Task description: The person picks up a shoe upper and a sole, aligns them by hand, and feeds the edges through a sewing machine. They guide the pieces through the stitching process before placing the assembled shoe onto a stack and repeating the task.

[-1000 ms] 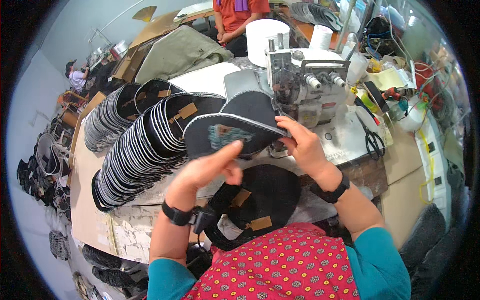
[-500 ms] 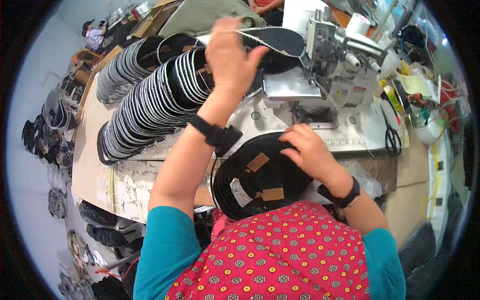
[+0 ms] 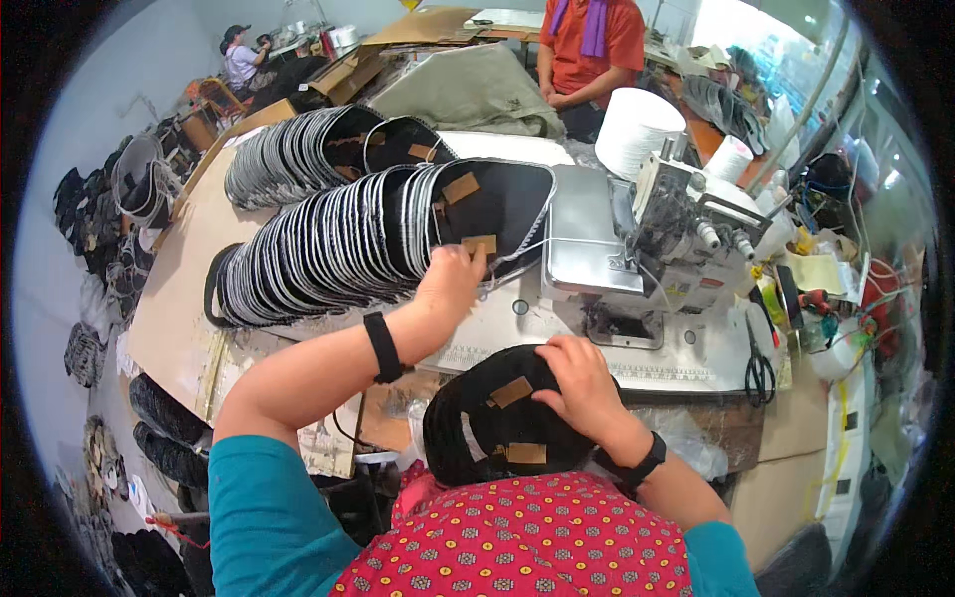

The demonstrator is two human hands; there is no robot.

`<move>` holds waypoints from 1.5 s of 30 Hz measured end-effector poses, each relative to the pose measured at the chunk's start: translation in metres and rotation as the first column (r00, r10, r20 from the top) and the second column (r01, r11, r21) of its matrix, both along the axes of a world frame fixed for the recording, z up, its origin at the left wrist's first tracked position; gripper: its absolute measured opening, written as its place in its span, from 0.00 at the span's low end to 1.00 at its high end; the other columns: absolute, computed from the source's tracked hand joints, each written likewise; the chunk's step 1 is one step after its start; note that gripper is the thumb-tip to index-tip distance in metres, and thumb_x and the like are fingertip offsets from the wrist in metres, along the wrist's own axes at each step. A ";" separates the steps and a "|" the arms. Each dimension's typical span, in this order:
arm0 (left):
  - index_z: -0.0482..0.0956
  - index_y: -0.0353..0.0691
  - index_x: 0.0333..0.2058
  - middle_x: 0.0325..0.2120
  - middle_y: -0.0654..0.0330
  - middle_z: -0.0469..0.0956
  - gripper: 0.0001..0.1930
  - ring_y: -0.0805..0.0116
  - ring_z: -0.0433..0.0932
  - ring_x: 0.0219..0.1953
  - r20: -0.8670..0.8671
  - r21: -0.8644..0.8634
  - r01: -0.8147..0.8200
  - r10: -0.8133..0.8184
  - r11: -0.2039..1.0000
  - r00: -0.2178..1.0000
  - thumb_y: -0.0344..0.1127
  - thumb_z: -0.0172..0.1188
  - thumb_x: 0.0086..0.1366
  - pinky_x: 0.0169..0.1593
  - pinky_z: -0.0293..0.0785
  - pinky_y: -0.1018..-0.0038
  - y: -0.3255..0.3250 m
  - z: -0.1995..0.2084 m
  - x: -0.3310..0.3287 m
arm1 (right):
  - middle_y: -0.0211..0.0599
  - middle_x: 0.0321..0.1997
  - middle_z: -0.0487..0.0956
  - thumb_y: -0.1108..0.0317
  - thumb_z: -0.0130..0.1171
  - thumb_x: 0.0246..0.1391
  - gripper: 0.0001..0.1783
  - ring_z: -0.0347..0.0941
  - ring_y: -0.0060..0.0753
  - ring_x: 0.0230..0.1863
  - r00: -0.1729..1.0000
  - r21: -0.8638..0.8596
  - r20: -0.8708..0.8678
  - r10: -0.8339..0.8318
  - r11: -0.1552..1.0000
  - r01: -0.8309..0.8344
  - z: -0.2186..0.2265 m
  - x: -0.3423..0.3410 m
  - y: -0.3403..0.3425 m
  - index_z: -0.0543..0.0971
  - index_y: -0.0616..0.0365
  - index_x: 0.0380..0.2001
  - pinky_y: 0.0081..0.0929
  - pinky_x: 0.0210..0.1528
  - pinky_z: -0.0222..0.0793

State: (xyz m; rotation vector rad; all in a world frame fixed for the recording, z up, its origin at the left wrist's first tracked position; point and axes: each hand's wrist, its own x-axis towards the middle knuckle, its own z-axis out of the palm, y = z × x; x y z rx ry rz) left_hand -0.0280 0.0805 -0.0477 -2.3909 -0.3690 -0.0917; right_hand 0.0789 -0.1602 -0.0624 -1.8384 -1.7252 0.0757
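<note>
My left hand [image 3: 450,287] is at the front end of a long row of black oval fabric panels [image 3: 328,239] with white stitched edges. Its fingers are closed at the lower edge of the front panel [image 3: 507,204], beside a tan patch [image 3: 478,245]. Over my lap lies a stack of black oval panels [image 3: 487,423], the top one bearing two tan patches. On that stack's right side rests my right hand [image 3: 582,383], thumb and fingers apart. Just beyond is a sewing machine [image 3: 671,239] with a silver plate [image 3: 589,244], a white thread running across it.
Behind is a second row of panels [image 3: 288,159]. White thread cones [image 3: 637,132] stand behind the machine. Black-handled scissors [image 3: 759,378] lie at the table's right. A person in a red shirt [image 3: 597,45] is across the table; another person [image 3: 242,60] sits far left.
My left hand has come down and nearer from above the machine's left. The panel that was by the machine now stands at the front of the row. My right hand stays on the stack.
</note>
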 end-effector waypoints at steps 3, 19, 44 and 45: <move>0.78 0.43 0.47 0.31 0.60 0.79 0.17 0.68 0.80 0.32 0.027 -0.008 -0.031 0.031 0.999 0.999 0.37 0.58 0.59 0.31 0.75 0.74 0.017 0.002 0.004 | 0.42 0.47 0.73 0.72 0.74 0.31 0.28 0.69 0.47 0.53 0.996 -0.026 0.031 -0.082 0.996 0.083 -0.003 -0.001 0.005 0.75 0.59 0.40 0.41 0.55 0.64; 0.77 0.43 0.47 0.46 0.60 0.76 0.25 0.58 0.74 0.48 0.309 -0.318 0.276 -0.176 0.907 0.935 0.48 0.68 0.54 0.54 0.67 0.63 -0.001 0.033 -0.026 | 0.22 0.32 0.69 0.82 0.58 0.55 0.12 0.69 0.13 0.36 0.660 0.096 -0.741 -0.122 0.954 0.285 0.091 0.075 -0.059 0.67 0.56 0.32 0.15 0.41 0.66; 0.79 0.40 0.30 0.18 0.69 0.73 0.16 0.79 0.63 0.15 -0.005 -0.784 0.358 0.582 -0.507 0.813 0.48 0.61 0.67 0.19 0.57 0.80 -0.009 0.056 0.051 | 0.38 0.36 0.76 0.71 0.66 0.49 0.22 0.78 0.44 0.30 0.887 0.361 0.116 -0.446 0.851 0.381 0.022 0.064 -0.001 0.76 0.59 0.49 0.35 0.28 0.74; 0.79 0.40 0.32 0.17 0.67 0.73 0.17 0.78 0.65 0.15 -0.043 -0.732 0.332 0.527 -0.595 0.849 0.49 0.60 0.68 0.19 0.58 0.79 -0.022 0.066 0.038 | 0.38 0.37 0.74 0.71 0.66 0.47 0.22 0.77 0.45 0.30 0.883 0.348 0.104 -0.457 0.848 0.399 0.021 0.069 -0.002 0.76 0.58 0.49 0.36 0.28 0.74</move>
